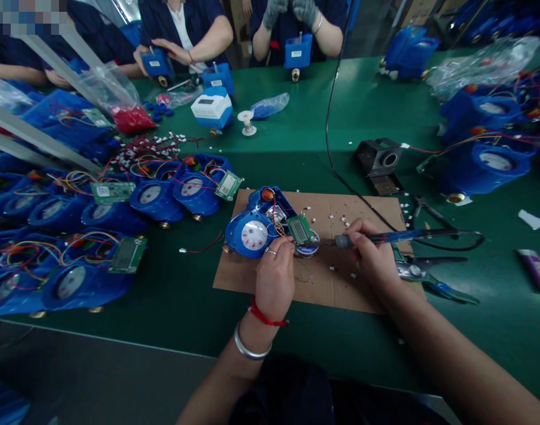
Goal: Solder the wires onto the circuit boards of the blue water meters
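A blue water meter (252,227) with its cover off lies on a brown cardboard sheet (336,283). A small green circuit board (300,229) on coloured wires sits at the meter's right side. My left hand (275,274) is closed in a pinch just below the board, holding a thin solder wire I can barely make out. My right hand (370,251) grips a soldering iron (387,237) with a blue handle; its tip points left at the board.
Many open blue meters (154,198) with wires and boards crowd the left of the green table (296,147). Pliers (429,277) and an iron stand (378,162) lie right. Other people (291,29) work opposite. More meters (491,159) are stacked at the right.
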`<action>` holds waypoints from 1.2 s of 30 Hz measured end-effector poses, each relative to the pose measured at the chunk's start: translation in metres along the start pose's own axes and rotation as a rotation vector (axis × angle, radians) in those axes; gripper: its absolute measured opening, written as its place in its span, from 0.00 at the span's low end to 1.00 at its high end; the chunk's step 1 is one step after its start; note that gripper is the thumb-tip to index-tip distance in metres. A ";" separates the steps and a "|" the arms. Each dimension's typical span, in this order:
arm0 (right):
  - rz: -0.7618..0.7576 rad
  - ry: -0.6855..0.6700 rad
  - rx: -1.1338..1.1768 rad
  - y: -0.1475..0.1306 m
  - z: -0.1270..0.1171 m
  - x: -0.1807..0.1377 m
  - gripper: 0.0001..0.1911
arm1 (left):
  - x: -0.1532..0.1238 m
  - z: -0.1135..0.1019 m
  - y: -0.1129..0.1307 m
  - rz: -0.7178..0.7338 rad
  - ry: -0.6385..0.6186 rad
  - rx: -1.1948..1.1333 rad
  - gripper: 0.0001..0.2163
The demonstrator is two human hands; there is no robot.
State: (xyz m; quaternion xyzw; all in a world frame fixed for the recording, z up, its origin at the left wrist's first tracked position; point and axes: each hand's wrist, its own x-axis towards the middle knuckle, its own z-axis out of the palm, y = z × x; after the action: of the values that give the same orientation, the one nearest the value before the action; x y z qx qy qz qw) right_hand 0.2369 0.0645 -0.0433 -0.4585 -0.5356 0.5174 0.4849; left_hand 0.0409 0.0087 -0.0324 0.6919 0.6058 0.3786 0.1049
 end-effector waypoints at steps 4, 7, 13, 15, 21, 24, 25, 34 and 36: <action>0.012 -0.025 -0.012 0.000 -0.002 0.002 0.09 | 0.000 0.000 0.000 0.005 -0.002 0.006 0.07; 0.008 -0.025 -0.038 -0.001 -0.002 0.002 0.09 | 0.000 0.000 0.000 0.002 -0.003 0.014 0.07; 0.053 -0.007 -0.024 0.001 0.000 0.003 0.10 | 0.001 -0.001 0.001 -0.003 -0.007 0.013 0.07; 0.079 0.006 -0.022 0.002 0.000 0.003 0.10 | 0.001 -0.001 0.002 0.001 -0.007 0.010 0.07; 0.092 -0.006 -0.006 0.001 -0.002 0.002 0.09 | 0.001 -0.001 0.001 0.002 -0.010 0.014 0.07; 0.076 -0.021 0.014 0.002 -0.003 0.001 0.09 | 0.001 -0.001 0.001 0.001 -0.018 0.017 0.07; 0.071 -0.024 0.018 0.002 -0.003 0.001 0.09 | 0.001 -0.001 0.001 0.000 -0.018 0.017 0.07; 0.083 -0.017 0.006 0.004 -0.004 0.000 0.07 | 0.000 0.000 0.001 -0.001 -0.018 0.009 0.07; 0.085 -0.015 0.016 0.004 -0.004 0.000 0.07 | 0.001 0.000 0.001 0.001 -0.022 0.011 0.07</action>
State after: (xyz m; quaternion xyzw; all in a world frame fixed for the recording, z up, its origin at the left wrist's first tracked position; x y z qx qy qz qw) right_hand 0.2407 0.0653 -0.0475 -0.4730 -0.5149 0.5452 0.4624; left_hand 0.0412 0.0089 -0.0315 0.6967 0.6065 0.3677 0.1076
